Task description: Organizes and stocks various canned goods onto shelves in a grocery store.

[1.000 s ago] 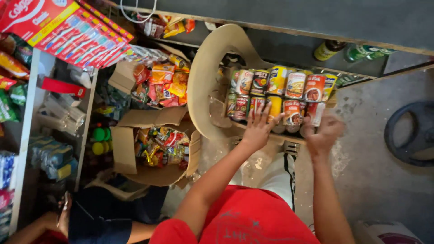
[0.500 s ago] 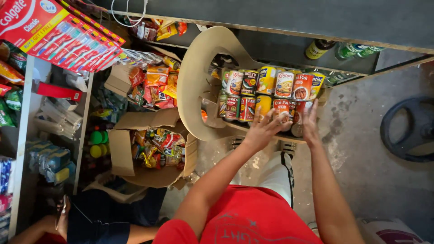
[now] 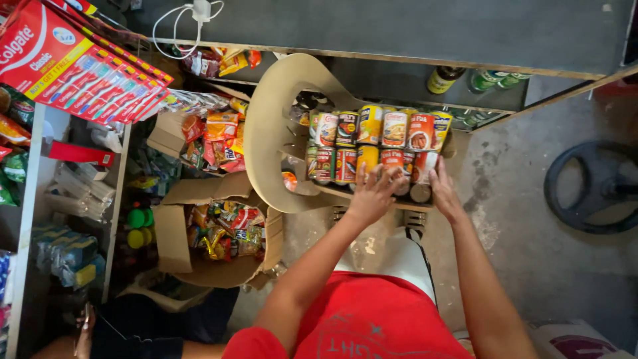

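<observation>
Fingers (image 3: 380,181) of both hands touch stacked cans (image 3: 372,143) on the chair (image 3: 266,133).

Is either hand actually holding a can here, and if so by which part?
Both hands rest on the front row of cans on the plastic chair: left hand and right hand lie over can tops. Whether either truly grips one cannot be told.

soft even daylight, dim under the counter, faint shadows, slight wide-angle bending at edges, mostly sharp focus

Small shop; stacked cans (image 3: 372,143); boxed snack packs (image 3: 222,229).
</observation>
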